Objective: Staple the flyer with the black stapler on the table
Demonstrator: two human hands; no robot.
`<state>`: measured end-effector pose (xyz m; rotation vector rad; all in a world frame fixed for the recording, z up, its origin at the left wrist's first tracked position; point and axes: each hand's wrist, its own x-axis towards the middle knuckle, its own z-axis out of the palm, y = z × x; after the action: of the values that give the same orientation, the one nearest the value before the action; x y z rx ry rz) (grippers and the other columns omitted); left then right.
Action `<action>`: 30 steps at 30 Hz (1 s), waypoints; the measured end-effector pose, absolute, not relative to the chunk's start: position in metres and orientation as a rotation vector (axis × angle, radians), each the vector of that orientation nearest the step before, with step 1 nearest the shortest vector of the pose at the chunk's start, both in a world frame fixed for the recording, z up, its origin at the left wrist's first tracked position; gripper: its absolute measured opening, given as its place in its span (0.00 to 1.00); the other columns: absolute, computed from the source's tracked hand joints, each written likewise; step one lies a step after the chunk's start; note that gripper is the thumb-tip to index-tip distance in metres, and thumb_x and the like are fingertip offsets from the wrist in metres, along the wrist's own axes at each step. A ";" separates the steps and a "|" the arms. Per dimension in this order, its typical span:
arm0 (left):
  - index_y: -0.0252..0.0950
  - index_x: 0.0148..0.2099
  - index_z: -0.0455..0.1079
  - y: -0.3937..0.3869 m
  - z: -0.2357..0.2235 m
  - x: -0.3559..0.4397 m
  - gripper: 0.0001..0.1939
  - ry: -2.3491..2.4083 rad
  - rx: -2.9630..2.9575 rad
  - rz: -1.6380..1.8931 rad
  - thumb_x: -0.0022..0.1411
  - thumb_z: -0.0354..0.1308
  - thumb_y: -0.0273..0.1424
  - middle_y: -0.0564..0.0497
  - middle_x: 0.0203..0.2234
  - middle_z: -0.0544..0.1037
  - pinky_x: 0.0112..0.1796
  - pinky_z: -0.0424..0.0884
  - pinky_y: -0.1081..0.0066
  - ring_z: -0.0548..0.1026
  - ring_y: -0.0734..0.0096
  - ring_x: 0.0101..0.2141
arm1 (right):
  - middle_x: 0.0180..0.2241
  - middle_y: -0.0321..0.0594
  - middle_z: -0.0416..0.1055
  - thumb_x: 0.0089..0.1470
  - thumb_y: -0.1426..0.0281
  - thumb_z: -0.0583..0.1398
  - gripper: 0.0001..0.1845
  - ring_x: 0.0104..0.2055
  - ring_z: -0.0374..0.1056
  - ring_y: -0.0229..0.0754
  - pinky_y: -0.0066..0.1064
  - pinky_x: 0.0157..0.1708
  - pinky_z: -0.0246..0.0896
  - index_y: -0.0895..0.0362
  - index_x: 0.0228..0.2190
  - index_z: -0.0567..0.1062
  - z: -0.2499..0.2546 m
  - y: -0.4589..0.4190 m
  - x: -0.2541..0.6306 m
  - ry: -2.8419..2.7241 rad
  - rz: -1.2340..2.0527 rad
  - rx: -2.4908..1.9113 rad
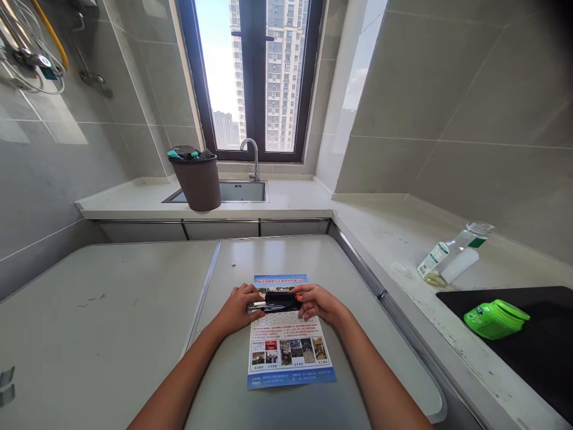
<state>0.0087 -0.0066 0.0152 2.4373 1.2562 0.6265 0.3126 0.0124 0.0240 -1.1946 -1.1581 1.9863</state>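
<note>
**Both hands on black stapler, over printed sheet; handling under way**

Head view, the only one: you're working at a pale surface (367, 334), and your two hands are sitting close together with the tool between them. Your left hand (240, 307) is gripping the silvery left end of what's looking like a black stapler (281, 303). Your right hand (317, 301) is pinching its other end with the fingertips, right by a small orange part (298, 297). So both hands are clamping the one tool, and neither is hanging free.

The stapler is lying crosswise over the upper half of a printed sheet (290, 333), covering some of the print. Can't tell whether it's resting on the paper or being held just above. The sheet is lying face up, blue bands showing top and bottom.

Progress: the sheet is lying spread out and the stapler is in your grip, so that much is counting as done. Judging from the grip, you're partway through handling the tool; letting go of it is remaining. No staple is showing in the visible paper, and your fingers are hiding the ends, so can't tell whether anything inside is being changed.

Around you: a brown bin (197, 184) is standing by the sink (245, 191); a clear bottle (456, 254) and a green jar (495, 319) are sitting off to the right, well apart from your hands.
</note>
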 end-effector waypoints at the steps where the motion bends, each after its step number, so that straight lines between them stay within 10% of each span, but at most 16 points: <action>1: 0.43 0.47 0.78 -0.007 0.015 0.009 0.14 1.256 2.436 0.627 0.60 0.67 0.39 0.47 0.46 0.77 0.48 0.64 0.58 0.72 0.54 0.47 | 0.32 0.38 0.76 0.41 0.71 0.64 0.26 0.24 0.76 0.40 0.27 0.21 0.67 0.57 0.45 0.74 0.024 0.013 0.313 -1.168 1.979 -1.207; 6: 0.42 0.46 0.78 -0.007 0.015 0.008 0.13 1.242 2.420 0.647 0.59 0.68 0.38 0.47 0.43 0.79 0.46 0.65 0.60 0.73 0.56 0.45 | 0.33 0.38 0.77 0.47 0.61 0.65 0.24 0.16 0.61 0.31 0.26 0.16 0.54 0.57 0.45 0.77 0.022 0.015 0.311 -1.401 1.749 -1.183; 10: 0.40 0.43 0.78 -0.006 0.014 0.005 0.10 1.224 2.325 0.698 0.61 0.66 0.38 0.48 0.38 0.81 0.44 0.67 0.63 0.76 0.60 0.41 | 0.41 0.43 0.78 0.57 0.54 0.63 0.21 0.31 0.69 0.40 0.30 0.29 0.62 0.56 0.44 0.80 0.025 0.013 0.303 -1.670 1.141 -1.140; 15: 0.37 0.40 0.78 -0.004 0.012 0.003 0.11 1.203 2.196 0.778 0.61 0.65 0.40 0.49 0.35 0.81 0.40 0.69 0.67 0.77 0.64 0.37 | 0.50 0.44 0.76 0.47 0.64 0.73 0.24 0.53 0.66 0.52 0.45 0.54 0.61 0.52 0.47 0.80 0.022 0.004 0.287 -2.083 0.736 -1.012; 23: 0.36 0.43 0.79 0.001 0.013 -0.001 0.17 1.235 1.817 0.969 0.59 0.67 0.44 0.49 0.35 0.81 0.32 0.70 0.70 0.73 0.71 0.29 | 0.45 0.40 0.80 0.55 0.71 0.67 0.16 0.48 0.74 0.47 0.42 0.53 0.67 0.50 0.46 0.81 0.014 -0.001 0.279 -2.020 0.662 -0.927; 30: 0.33 0.51 0.75 0.001 0.009 0.013 0.26 0.987 1.104 1.178 0.55 0.72 0.43 0.43 0.42 0.83 0.49 0.78 0.60 0.82 0.58 0.43 | 0.54 0.39 0.76 0.58 0.78 0.58 0.25 0.57 0.70 0.48 0.48 0.57 0.67 0.46 0.54 0.77 0.015 -0.003 0.278 -2.091 0.257 -0.797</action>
<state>0.0134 0.0007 0.0094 1.1035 0.9869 1.1777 0.2782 -0.0032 0.0151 -0.7973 -2.0909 0.2571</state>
